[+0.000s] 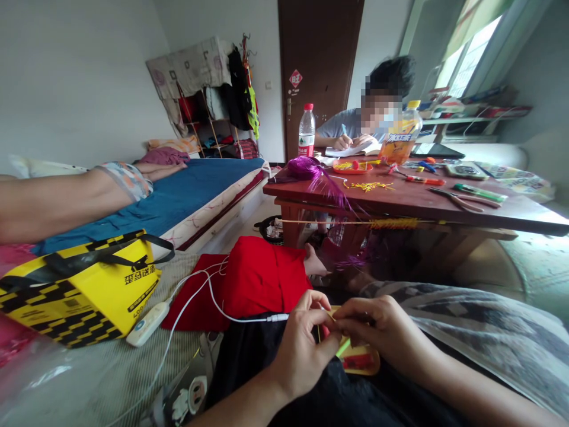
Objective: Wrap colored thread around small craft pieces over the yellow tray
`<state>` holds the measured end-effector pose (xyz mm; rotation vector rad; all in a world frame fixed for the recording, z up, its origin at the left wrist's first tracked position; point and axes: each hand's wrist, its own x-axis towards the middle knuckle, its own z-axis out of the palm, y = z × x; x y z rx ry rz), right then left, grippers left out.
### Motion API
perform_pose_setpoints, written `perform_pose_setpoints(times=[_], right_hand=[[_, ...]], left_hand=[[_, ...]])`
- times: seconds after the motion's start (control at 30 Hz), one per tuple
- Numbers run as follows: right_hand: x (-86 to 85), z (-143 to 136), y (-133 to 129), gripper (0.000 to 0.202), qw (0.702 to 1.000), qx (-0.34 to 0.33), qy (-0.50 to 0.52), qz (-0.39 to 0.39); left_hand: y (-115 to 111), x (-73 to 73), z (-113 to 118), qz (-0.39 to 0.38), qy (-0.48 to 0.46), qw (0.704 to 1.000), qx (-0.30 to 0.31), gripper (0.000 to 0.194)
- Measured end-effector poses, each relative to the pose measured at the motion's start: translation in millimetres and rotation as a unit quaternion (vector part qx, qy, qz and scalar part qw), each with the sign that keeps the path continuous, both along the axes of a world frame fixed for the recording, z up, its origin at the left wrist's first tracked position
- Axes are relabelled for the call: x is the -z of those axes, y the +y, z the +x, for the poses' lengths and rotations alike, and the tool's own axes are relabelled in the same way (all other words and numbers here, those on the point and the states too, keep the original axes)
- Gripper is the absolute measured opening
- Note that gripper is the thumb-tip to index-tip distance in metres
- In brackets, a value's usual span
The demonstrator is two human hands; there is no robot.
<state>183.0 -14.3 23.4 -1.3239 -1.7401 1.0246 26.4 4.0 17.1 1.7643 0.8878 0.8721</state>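
My left hand [309,341] and my right hand [377,332] meet above my lap. Both are closed in a pinch on a thin yellow strip [331,317], of which only a short bit shows between the fingertips. Beneath them rests a yellow tray [371,363] with a red item and a bright green piece [343,347] in it; my fingers partly cover these. A white cable's plug [278,318] lies right beside my left hand.
On the red-brown table [524,213] are purple strands [306,169], yellow bits [368,186], pliers [462,198] and bottles. A thin stick [324,222] juts along its edge. One person writes behind it; another lies on the bed [200,184]. A yellow bag [102,290] stands left.
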Motion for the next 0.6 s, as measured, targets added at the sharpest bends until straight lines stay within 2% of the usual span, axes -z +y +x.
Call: perform_pose_setpoints(times=[0.2,0.4,0.5,0.6], right_hand=[[2.9,-4.2,0.5,0.02,0.991,0.025,0.112,-0.074],[0.4,-7.7,1.7,0.026,0.972,0.019,0.187,-0.139],[0.1,-7.0,4.5,0.033,0.963,0.004,0.201,-0.178],[0.9,-7.1,7.0,0.038,0.964,-0.002,0.181,-0.195]], left_hand=[[-4.6,5.2,-1.7,0.177,0.07,0.981,-0.024,0.014],[-4.2,9.3,-10.0,0.407,0.128,0.904,0.013,0.017],[-1.4,7.1,-15.5,0.46,0.147,0.873,0.061,0.016],[1.5,5.0,-19.5,0.474,0.184,0.855,0.103,0.019]])
